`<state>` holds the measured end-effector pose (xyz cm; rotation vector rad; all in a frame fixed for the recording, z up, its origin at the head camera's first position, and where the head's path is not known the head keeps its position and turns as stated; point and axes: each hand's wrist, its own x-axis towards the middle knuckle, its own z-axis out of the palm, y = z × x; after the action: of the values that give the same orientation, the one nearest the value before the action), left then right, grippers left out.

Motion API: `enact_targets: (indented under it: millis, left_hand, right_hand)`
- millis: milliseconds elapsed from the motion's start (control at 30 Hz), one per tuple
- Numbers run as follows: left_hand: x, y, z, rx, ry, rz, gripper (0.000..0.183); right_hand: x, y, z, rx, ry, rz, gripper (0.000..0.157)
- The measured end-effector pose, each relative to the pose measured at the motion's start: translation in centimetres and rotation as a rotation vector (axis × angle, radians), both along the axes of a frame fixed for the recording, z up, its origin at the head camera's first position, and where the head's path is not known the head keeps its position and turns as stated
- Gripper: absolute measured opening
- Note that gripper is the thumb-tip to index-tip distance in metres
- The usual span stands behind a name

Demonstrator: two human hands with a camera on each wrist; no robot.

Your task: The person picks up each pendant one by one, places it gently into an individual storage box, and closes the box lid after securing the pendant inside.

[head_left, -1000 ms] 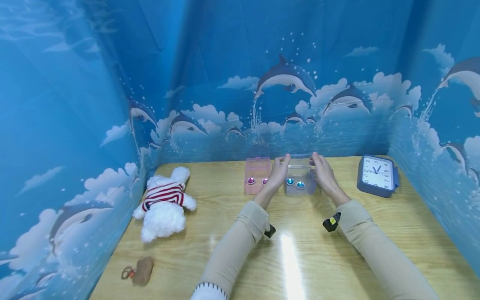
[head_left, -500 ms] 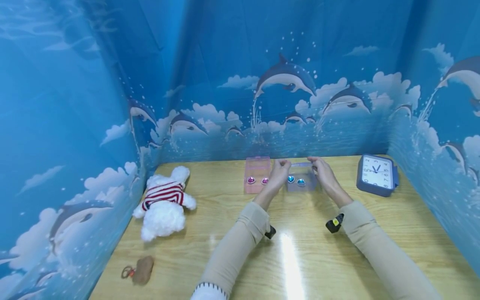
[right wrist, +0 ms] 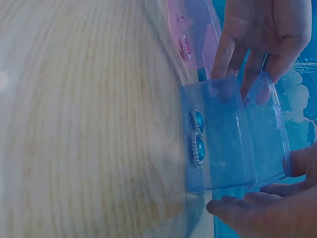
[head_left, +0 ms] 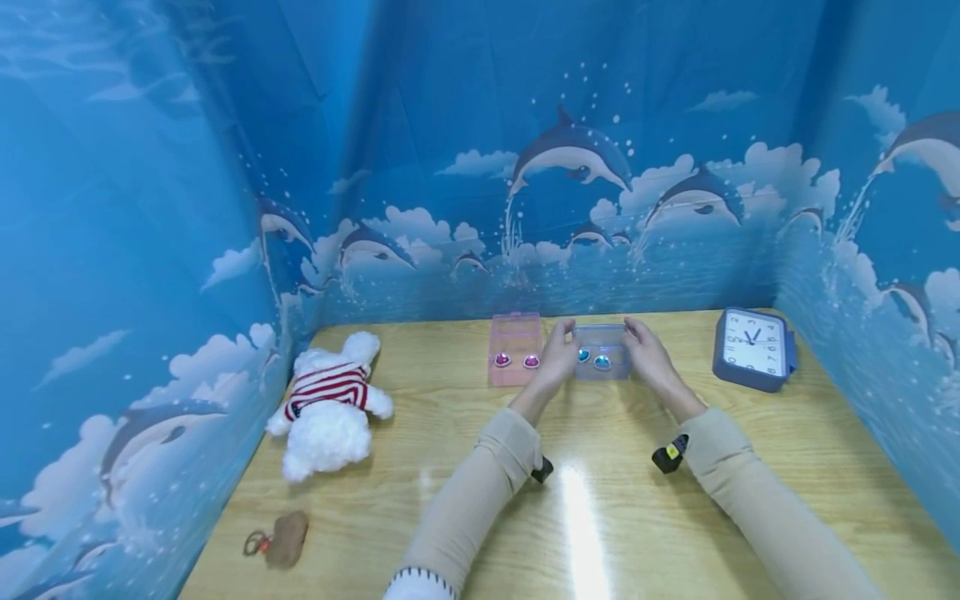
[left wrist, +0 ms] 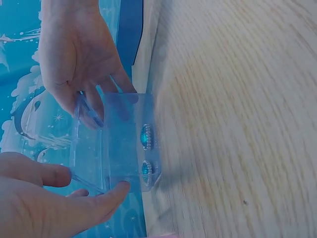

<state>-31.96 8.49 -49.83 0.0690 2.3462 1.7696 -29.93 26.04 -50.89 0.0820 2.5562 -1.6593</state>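
Note:
A small clear blue box (head_left: 602,372) stands at the back of the table with its hinged lid (right wrist: 271,130) tilted up. Inside lie two blue gems (left wrist: 146,136) with silver rims. My left hand (head_left: 557,357) is at the box's left side, thumb at the lid edge and a straight finger along the side wall. Opposite it, my right hand (head_left: 651,357) flanks the right side, its thumb (right wrist: 296,162) at the lid's edge and its fingers extended beside the wall. Just left of my left hand sits a pink clear box (head_left: 515,379) with two pink gems (head_left: 502,360).
A white plush toy (head_left: 330,425) in a red-striped top lies at the left. Nearer the front is a small brown pouch-like item (head_left: 288,540) with a ring. A blue square clock (head_left: 753,346) stands at the right. Printed blue curtains (head_left: 450,167) enclose the table (head_left: 420,467).
My fingers have shifted from the lid's top edge to the two sides of the blue box, slightly apart. The lid's angle has changed. Everything else stays put.

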Motion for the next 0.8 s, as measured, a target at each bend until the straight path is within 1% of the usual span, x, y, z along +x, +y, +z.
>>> enact_targets:
  millis: [100, 200, 367, 600, 800]
  left_hand:
    - [-0.1, 0.1, -0.3, -0.014, 0.034, -0.005, 0.048]
    - [-0.2, 0.1, -0.6, -0.049, 0.073, -0.014, 0.050]
    - [-0.1, 0.2, -1.0, -0.106, 0.095, -0.020, 0.054]
    - [0.3, 0.2, -1.3, -0.110, 0.113, -0.019, 0.057]
    - [0.6, 0.2, -1.9, -0.112, 0.126, -0.016, 0.054]
  right_hand:
    - [0.1, 0.0, -0.2, 0.004, -0.014, -0.005, 0.063]
    - [0.1, 0.0, -0.5, 0.007, -0.015, -0.004, 0.063]
    - [0.1, -0.1, -0.8, -0.002, -0.002, -0.012, 0.061]
    - [0.2, -0.1, -1.1, 0.005, -0.005, -0.013, 0.060]
    - [0.5, 0.0, -1.3, 0.005, 0.008, -0.002, 0.059]
